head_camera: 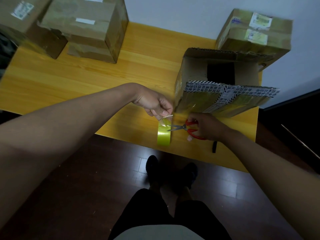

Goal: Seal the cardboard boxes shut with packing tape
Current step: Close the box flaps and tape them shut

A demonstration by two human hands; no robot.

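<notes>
Yellow wood table [86, 80] | L hand [152, 103] fingers pinch clear tape [164, 130] | R hand [206, 125] grips red-handled scissors [183, 128]

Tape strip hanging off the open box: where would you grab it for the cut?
Pinch the tape strip at its top, above the scissors, coming from the left as the left hand does. The blades enter from the right, held by the right hand, so that side is taken.
</notes>
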